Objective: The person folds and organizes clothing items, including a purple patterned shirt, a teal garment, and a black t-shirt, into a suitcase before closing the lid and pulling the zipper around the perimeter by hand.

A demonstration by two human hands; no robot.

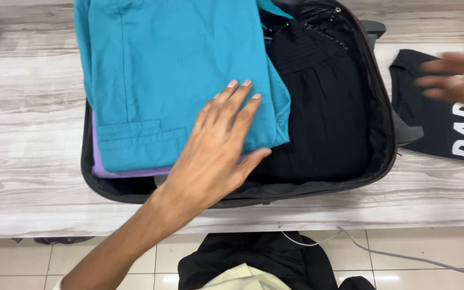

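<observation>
Looks like a room in a home, seen in the middle of packing clothes. Shown by an open black suitcase (385,145) resting on a pale wood-grain surface (28,91) and filled with folded garments: a teal one (173,70) on top of a lilac one (119,172), beside a black pleated piece (323,113), with a black printed T-shirt (436,118) spread out just past the case. Glossy cream floor tiles (420,244) below, strewn with a heap of dark and pale clothing (253,263) and a thin grey cable (382,253), adding to the domestic, lived-in look
</observation>
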